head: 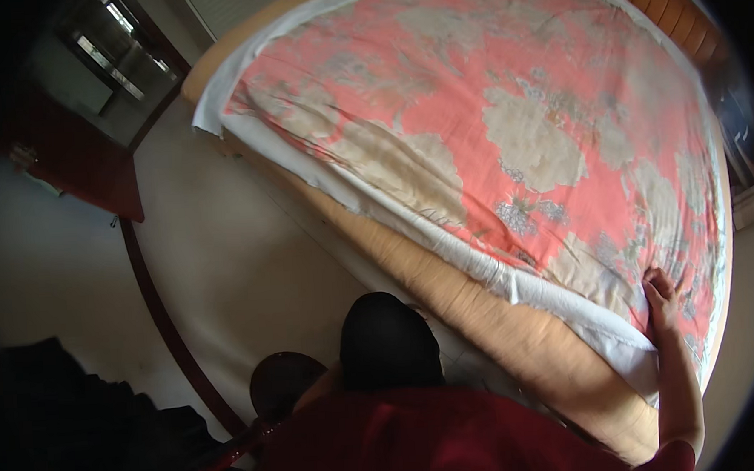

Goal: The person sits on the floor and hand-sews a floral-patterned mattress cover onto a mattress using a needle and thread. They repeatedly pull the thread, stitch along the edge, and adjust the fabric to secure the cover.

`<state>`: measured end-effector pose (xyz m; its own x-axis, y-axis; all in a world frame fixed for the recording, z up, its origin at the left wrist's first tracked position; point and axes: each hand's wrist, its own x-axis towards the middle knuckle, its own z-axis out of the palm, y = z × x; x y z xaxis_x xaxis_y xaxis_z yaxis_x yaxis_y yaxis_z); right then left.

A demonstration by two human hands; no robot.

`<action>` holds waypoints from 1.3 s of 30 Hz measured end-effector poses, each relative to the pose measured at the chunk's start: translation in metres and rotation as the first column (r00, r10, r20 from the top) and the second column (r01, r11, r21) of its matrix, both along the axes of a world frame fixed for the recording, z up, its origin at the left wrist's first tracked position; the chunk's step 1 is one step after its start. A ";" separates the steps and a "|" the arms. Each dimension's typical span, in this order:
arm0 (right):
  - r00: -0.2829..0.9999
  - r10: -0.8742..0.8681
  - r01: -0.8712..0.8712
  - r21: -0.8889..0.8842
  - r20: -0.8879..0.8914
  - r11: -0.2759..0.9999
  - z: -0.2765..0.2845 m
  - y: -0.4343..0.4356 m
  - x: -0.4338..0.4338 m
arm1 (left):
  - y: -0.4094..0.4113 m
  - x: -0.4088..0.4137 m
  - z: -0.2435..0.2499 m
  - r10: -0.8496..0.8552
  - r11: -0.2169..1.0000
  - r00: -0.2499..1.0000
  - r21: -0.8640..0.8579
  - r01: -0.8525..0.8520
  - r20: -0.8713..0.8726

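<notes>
A pink floral cloth (476,166), patterned with large beige flowers, lies spread over a bed. Beneath it a white layer (441,245) sticks out along the near side and the left end. The tan side of the mattress (456,289) shows below the white layer. At the near right part of the cloth, my right hand (660,297) pinches the fabric between thumb and fingers, and creases run out from that spot. My left hand is out of view.
A wooden headboard (652,3) rises at the top right. On the left stands a dark red door (86,167), with a dark strip (157,311) along the pale floor (224,243). A dark round seat (285,381) and black fabric (92,410) are near me.
</notes>
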<state>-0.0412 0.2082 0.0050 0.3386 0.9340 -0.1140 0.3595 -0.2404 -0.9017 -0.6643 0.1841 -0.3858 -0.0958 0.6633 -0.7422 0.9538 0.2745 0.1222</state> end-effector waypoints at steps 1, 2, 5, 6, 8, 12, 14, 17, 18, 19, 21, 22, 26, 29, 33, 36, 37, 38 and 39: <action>0.998 -0.017 0.017 -0.004 0.066 1.000 0.001 0.003 -0.003 | 0.015 0.001 0.006 0.061 0.998 0.998 0.008 -0.061 0.029; 0.990 -0.050 0.052 -0.011 0.128 0.999 0.002 0.000 -0.006 | 0.041 0.003 0.022 0.181 0.980 0.979 0.071 -0.188 0.097; 0.994 -0.082 0.080 0.033 0.069 0.996 0.004 -0.003 -0.005 | 0.112 0.004 0.083 0.448 0.718 0.701 0.244 -0.652 0.554; 0.995 -0.051 0.039 0.138 0.085 0.990 -0.003 -0.011 0.000 | 0.136 0.003 0.118 0.321 0.567 0.338 0.106 -0.817 0.885; 0.987 -0.121 0.140 0.203 -0.106 0.969 -0.005 -0.030 0.008 | 0.179 0.026 0.226 0.149 0.489 0.096 0.011 -0.872 0.984; 0.968 -0.250 0.233 0.306 0.017 0.923 0.039 -0.034 0.028 | 0.237 0.023 0.308 0.158 0.622 -0.019 -0.115 -0.774 0.987; 0.969 -0.242 0.228 0.216 0.040 0.949 0.071 -0.032 0.056 | 0.261 0.016 0.319 0.230 0.748 -0.073 -0.224 -0.625 0.970; 0.331 -0.259 0.157 0.218 0.907 0.963 0.072 -0.065 0.123 | 0.289 0.037 0.329 0.277 0.822 -0.039 -0.257 -0.507 0.960; 0.359 -0.359 0.203 0.303 0.862 0.931 0.077 -0.070 0.120 | 0.296 0.032 0.328 0.267 0.824 -0.079 -0.270 -0.498 0.961; 0.412 -0.439 0.249 0.365 0.798 0.897 0.087 -0.094 0.131 | 0.298 0.041 0.336 0.293 0.840 -0.105 -0.308 -0.447 0.950; 0.572 -0.595 0.451 0.389 0.565 0.803 0.124 -0.132 0.087 | 0.306 0.031 0.335 0.302 0.791 -0.195 -0.359 -0.495 0.933; 0.484 -0.679 0.458 0.502 0.552 0.734 0.112 -0.169 0.106 | 0.310 0.043 0.331 0.306 0.776 -0.250 -0.393 -0.493 0.918; 0.199 -0.738 0.777 0.355 0.645 0.519 0.045 -0.294 0.167 | 0.321 0.073 0.330 0.315 0.731 -0.357 -0.465 -0.500 0.879; 0.383 -0.666 0.913 -0.152 0.640 0.379 0.014 -0.337 0.172 | 0.324 0.076 0.337 0.292 0.701 -0.357 -0.453 -0.551 0.887; 0.331 -0.940 0.938 -0.140 0.087 0.317 0.002 -0.345 0.159 | 0.337 0.067 0.331 0.236 0.736 -0.254 -0.343 -0.583 0.938; 0.594 -0.801 0.795 -0.098 -0.067 0.598 -0.028 -0.379 0.192 | 0.346 0.079 0.326 0.256 0.661 -0.226 -0.341 -0.669 0.940; 0.603 -0.777 0.767 -0.134 -0.181 0.627 -0.018 -0.369 0.189 | 0.345 0.080 0.328 0.266 0.649 -0.222 -0.344 -0.678 0.938; 0.555 -0.794 0.777 -0.187 -0.247 0.601 -0.005 -0.360 0.186 | 0.345 0.082 0.328 0.276 0.638 -0.217 -0.347 -0.687 0.936; 0.504 -0.806 0.779 -0.238 -0.311 0.580 0.018 -0.340 0.170 | 0.345 0.080 0.330 0.282 0.625 -0.216 -0.350 -0.698 0.935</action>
<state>0.1287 -0.1320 0.0231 0.8563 0.2826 -0.4323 -0.3416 -0.3180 -0.8844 -0.5847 0.5295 -0.0562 0.0648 0.9278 -0.3674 -0.4810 0.3516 0.8031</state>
